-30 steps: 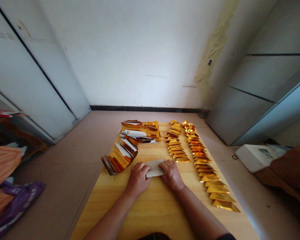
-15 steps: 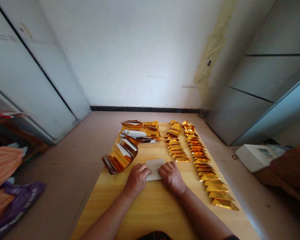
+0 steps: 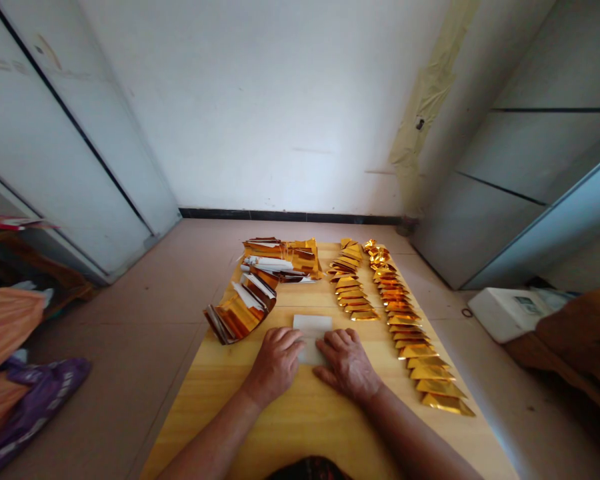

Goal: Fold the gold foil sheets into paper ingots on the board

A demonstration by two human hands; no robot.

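A small pale paper sheet [image 3: 312, 325] lies on the wooden table between my hands, with a crease across its middle. The fingers of my left hand [image 3: 276, 363] rest flat over its left edge, slightly bent and side by side. On the other side, my right hand [image 3: 350, 365] lies palm down with its fingertips on the right edge and its thumb apart, below the sheet. Beyond the sheet, to the left, is a fanned stack of gold foil paper [image 3: 245, 312] with white backs showing.
More gold foil sheets [image 3: 300, 257] lie at the table's far left. Folded gold foil pieces form a short row [image 3: 353, 287] and a longer row [image 3: 413, 333] along the right edge. A white foam box [image 3: 505, 313] stands on the floor at right; plastic bags [image 3: 35, 400] are at left.
The far part of the paper sheet now shows more fully above my fingers. My right hand has loosened, its thumb spreading toward me; both hands have shifted slightly toward me.
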